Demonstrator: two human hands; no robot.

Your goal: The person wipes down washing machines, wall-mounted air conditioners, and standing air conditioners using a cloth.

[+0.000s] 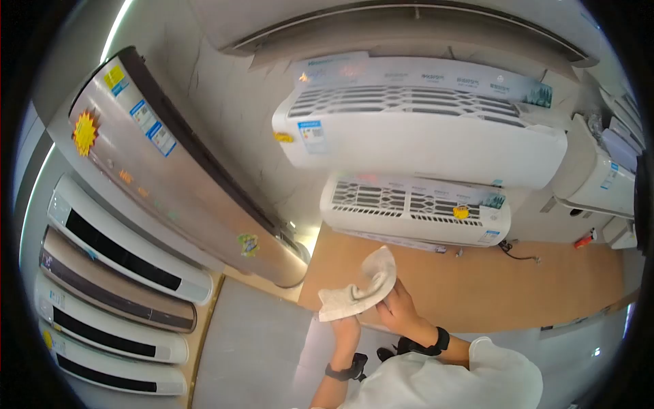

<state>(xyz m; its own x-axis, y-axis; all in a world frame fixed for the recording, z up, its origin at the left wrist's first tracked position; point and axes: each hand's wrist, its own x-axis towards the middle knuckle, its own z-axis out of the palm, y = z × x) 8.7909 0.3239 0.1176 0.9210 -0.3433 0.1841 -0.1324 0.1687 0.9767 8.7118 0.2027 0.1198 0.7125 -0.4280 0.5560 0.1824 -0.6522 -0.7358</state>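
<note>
A pale, crumpled cloth (pixel 361 290) is held up between my two hands, over the front edge of the wooden platform (pixel 436 279). My left hand (pixel 346 330) grips the cloth's lower left part from below. My right hand (pixel 398 307) is closed on its right side, the fingers partly behind the fabric. Both wrists wear black bands. Beyond the cloth, a white wall air conditioner (pixel 415 211) hangs low, with a larger white air conditioner (pixel 422 136) above it. Neither hand touches them.
A tall metallic cabinet unit (pixel 184 163) leans across the left of the view. Several long units with dark panels, such as a white one (pixel 129 245), are at the lower left. A black cable (pixel 521 255) and a red object (pixel 584 238) lie at the right.
</note>
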